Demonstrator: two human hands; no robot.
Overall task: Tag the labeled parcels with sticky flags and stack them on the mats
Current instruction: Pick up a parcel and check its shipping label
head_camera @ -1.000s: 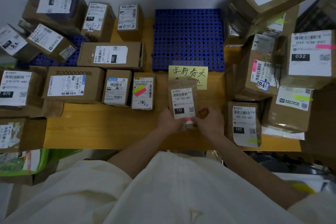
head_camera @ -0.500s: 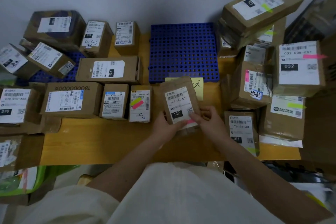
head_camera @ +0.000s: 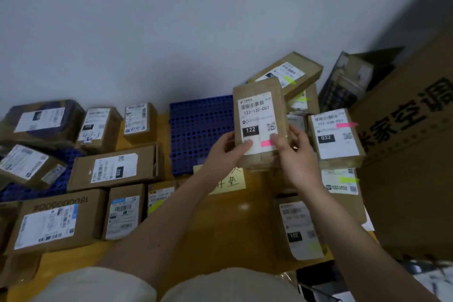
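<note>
Both hands hold one brown parcel [head_camera: 259, 115] up off the table, its label facing the camera and reading 122-122-C07 with a black 122 block. The left hand [head_camera: 226, 152] grips the parcel's lower left corner, thumb pressed flat across the white label and fingers wrapped behind. The right hand [head_camera: 295, 157] closes on the lower right edge, thumb on the label just at 3 o'clock of a pink sticky flag [head_camera: 266, 143] stuck to the label's bottom margin. The parcel hangs over the near right corner of the blue perforated mat [head_camera: 198, 130], which lies bare at 9 o'clock of it. At 3 o'clock from the held parcel sits a parcel marked 032 [head_camera: 334, 140] carrying a pink flag at its top right, and at 1 o'clock a long box [head_camera: 291, 73] rests on top of a pile with a yellow-green flag on its label. Under the forearms, at 6 o'clock, a yellow note [head_camera: 232, 180] with handwritten characters lies on the wooden table [head_camera: 228, 225]. At 8 o'clock, well apart, a row of unflagged-looking boxes fills the left side, among them a flat box marked 032 [head_camera: 115, 169].
</note>
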